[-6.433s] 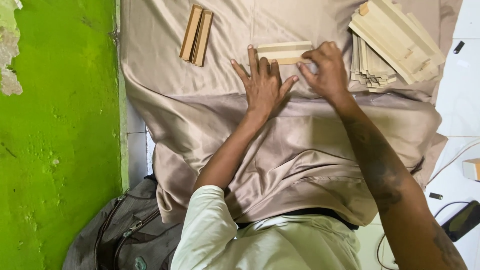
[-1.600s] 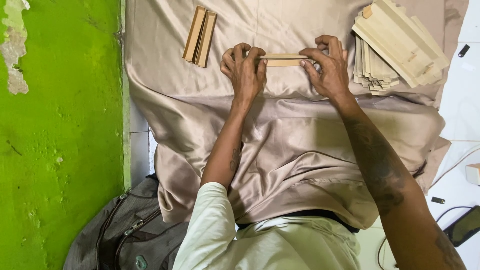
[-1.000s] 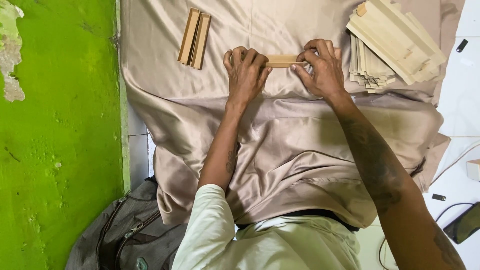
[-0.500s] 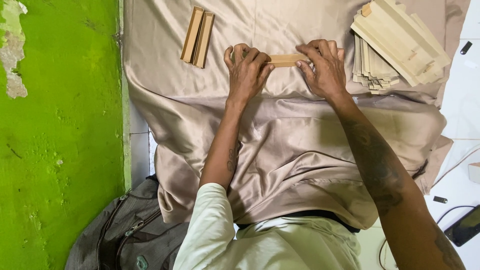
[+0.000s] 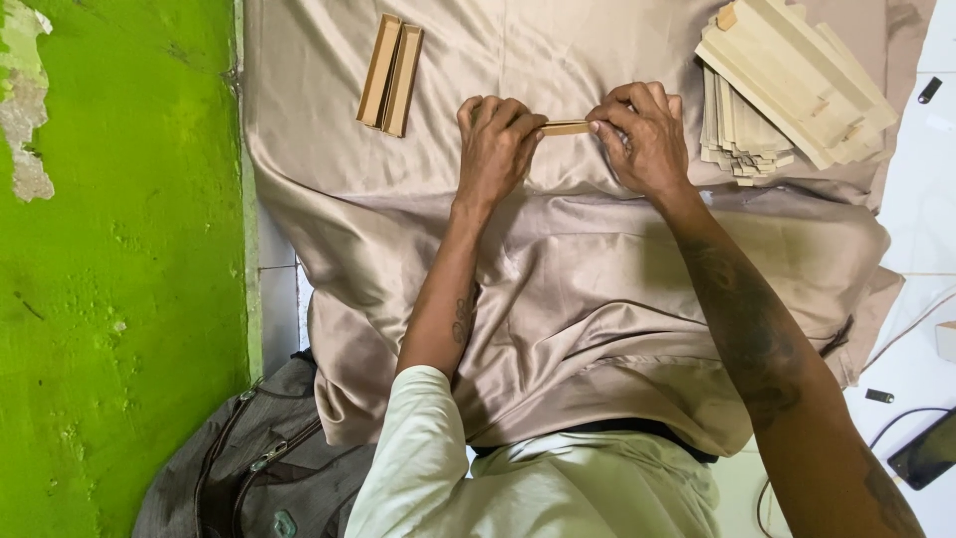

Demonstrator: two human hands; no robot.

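Note:
My left hand (image 5: 495, 142) and my right hand (image 5: 642, 134) both grip one narrow tan cardboard piece (image 5: 566, 128), folded into a slim long shape, over a beige satin cloth (image 5: 558, 279). Only its short middle part shows between the fingers. Two finished slim cardboard boxes (image 5: 390, 74) lie side by side to the upper left of my left hand. A stack of flat cardboard blanks (image 5: 787, 80) lies at the upper right, just beyond my right hand.
A bright green wall (image 5: 110, 259) runs along the left. A grey backpack (image 5: 249, 468) lies at the lower left. On the white floor at the right lie a dark phone (image 5: 926, 448) with a cable and small dark bits.
Earlier the cardboard lay flat under spread hands. Since then both hands have closed on it, folded it into a narrow strip, and moved closer together along it.

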